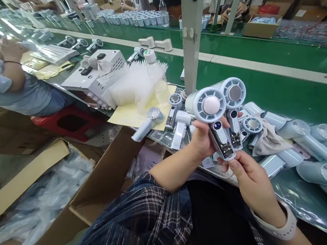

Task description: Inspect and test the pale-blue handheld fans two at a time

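Note:
Two pale blue handheld fans are up in front of me, side by side, with bare circuit boards in their handles. The nearer fan point(223, 141) has a pinkish-white disc at its hub and a lit display. Behind it to the right, the other fan point(234, 93) shows a grey metal disc. My left hand point(202, 141) is closed around the handles, its fingers partly hidden behind them. My right hand point(253, 179) pinches the bottom end of the nearer fan's handle. A grey cloth point(270, 138) and more fans lie just right of them.
Many assembled fans point(320, 172) cover the bench at right. Left of my hands lie a loose fan point(148, 123), a plastic bottle point(157, 78) and white foam sheets point(132, 85). An upright post point(191, 37) rises ahead. An open carton point(104, 175) with plastic bags stands below left. Co-workers sit nearby.

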### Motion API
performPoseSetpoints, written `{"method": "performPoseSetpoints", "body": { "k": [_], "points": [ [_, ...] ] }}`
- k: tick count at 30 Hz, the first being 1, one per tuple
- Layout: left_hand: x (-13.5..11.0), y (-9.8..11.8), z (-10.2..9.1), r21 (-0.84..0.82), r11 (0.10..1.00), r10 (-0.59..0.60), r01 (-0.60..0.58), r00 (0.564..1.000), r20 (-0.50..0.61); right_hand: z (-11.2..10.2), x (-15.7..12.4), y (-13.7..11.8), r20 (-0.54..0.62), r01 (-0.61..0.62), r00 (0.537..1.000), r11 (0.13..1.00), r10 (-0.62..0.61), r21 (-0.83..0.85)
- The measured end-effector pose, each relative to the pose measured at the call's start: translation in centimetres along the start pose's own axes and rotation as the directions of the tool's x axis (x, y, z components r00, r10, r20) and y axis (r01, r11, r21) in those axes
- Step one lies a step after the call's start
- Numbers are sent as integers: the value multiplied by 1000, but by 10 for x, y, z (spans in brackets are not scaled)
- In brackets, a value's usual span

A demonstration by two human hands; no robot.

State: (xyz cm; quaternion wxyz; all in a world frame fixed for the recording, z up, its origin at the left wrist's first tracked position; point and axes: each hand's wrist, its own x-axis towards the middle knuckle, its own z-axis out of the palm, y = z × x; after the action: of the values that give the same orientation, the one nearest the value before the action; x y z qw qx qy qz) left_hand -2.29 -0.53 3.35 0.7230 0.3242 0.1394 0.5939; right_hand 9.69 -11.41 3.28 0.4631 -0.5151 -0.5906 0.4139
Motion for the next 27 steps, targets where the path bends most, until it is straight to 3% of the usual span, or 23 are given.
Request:
{"method": "performPoseSetpoints", "body": {
  "k": [3, 5, 9, 14, 18, 20, 22, 24, 27],
  "points": [
    [0, 7, 8, -87, 995, -52, 48, 998, -39, -7, 0, -5, -20, 126, 991, 983, -130, -132],
    [0, 10, 11, -119, 990, -75, 72, 997, -22, -8, -2, -5, -98, 87, 990, 988, -100, -125],
    [-2, 5, 8, -113, 989, -93, 99, 994, 52, -5, -8, 1, -162, -47, 985, 998, 54, 48],
    [-5, -12, 1, -4, 996, -86, 86, 995, 54, 3, -13, 7, -202, -68, 969, 936, 145, 345],
    [-6, -22, 3, -7, 997, -82, 82, 994, 74, 7, -14, 9, -226, -62, 959, 907, 170, 417],
    [-6, -23, 6, -16, 997, -74, 76, 993, 87, 7, -14, 9, -228, -78, 959, 933, 166, 350],
    [-5, -19, 7, -23, 998, -51, 53, 995, 82, 4, -16, 7, -227, -65, 968, 981, 106, 180],
    [-4, -8, 6, -30, 1000, 7, -6, 1000, 31, -4, -17, 6, -187, 60, 980, 998, -66, -34],
    [-5, 25, -4, -13, 974, 225, -227, 970, -87, -29, -8, 5, -38, 271, 953, 899, -301, -344]
  ]
}}
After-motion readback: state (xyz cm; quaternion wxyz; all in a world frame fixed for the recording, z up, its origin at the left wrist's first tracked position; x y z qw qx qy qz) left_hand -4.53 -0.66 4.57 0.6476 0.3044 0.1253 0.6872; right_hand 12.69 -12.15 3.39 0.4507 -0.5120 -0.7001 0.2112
